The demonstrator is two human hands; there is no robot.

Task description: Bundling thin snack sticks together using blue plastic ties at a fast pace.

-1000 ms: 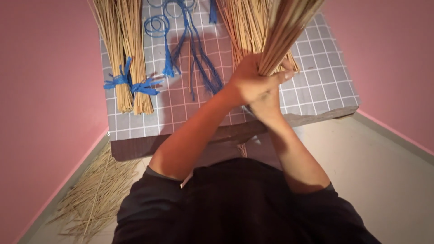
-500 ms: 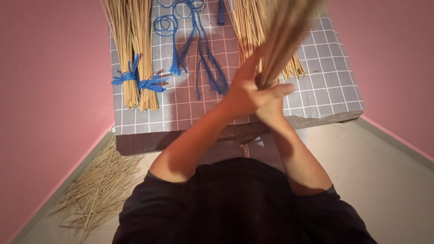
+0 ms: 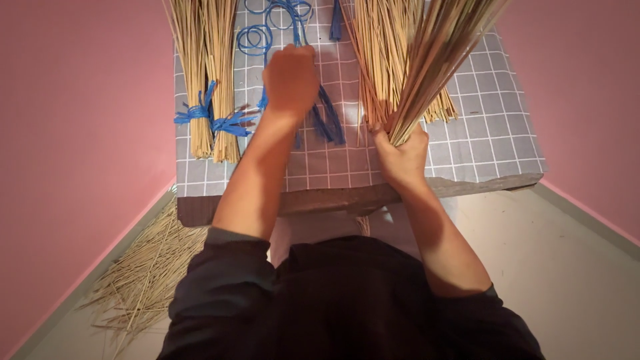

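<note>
My right hand [image 3: 402, 155] grips the lower end of a bundle of thin tan sticks [image 3: 440, 60], which fans upward over the table. My left hand [image 3: 291, 79] lies knuckles-up on a heap of blue strings [image 3: 328, 119] in the middle of the table, fingers curled onto them. Whether it has a string pinched is hidden under the hand. Two tied stick bundles [image 3: 210, 80] with blue knots lie to the left of it.
The table [image 3: 480, 143] carries a grey checked cloth. Blue string loops [image 3: 257, 37] lie at the far side and loose sticks [image 3: 380, 53] lie under the held bundle. A pile of sticks [image 3: 143, 273] covers the floor at the left. Pink walls stand on both sides.
My left hand has let go of the bundle and reached forward onto the blue strings. My right hand alone holds the sticks, now lower and nearer the table edge.
</note>
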